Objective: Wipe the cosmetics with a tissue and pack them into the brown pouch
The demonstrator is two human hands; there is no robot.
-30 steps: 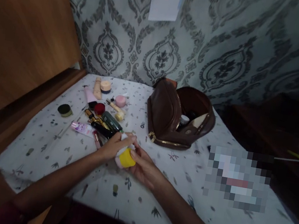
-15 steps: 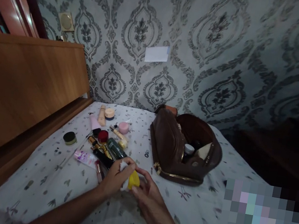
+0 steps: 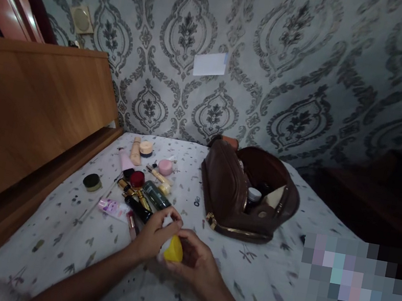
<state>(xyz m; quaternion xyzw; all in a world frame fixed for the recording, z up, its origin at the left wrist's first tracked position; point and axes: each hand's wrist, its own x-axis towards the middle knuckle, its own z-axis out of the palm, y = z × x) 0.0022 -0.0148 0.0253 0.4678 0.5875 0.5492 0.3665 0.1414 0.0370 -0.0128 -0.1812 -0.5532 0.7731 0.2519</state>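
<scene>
Near the front middle of the bed, my left hand (image 3: 156, 233) is closed round a crumpled white tissue-like piece (image 3: 168, 221), partly hidden by the fingers. Pressed against it is a small rounded yellow item (image 3: 174, 250) whose exact kind I cannot make out. The curved fingers of my right hand (image 3: 199, 262) hold that yellow item from the right. Just beyond my left hand lie a dark green bottle (image 3: 156, 195), a black tube (image 3: 138, 209) and a pink lipstick-like stick (image 3: 131, 225).
To the right stands an unzipped brown bag (image 3: 225, 191), with a white-lidded jar (image 3: 254, 195) inside. Several cosmetics lie at left, among them a red round jar (image 3: 137, 179), a pink jar (image 3: 165, 167) and a purple-white tube (image 3: 113, 208). A wooden board (image 3: 41, 86) borders the left side.
The yellow item has turned and shows a wider face between my hands. My right hand's fingers have shifted lower around it. The whole view has tilted slightly.
</scene>
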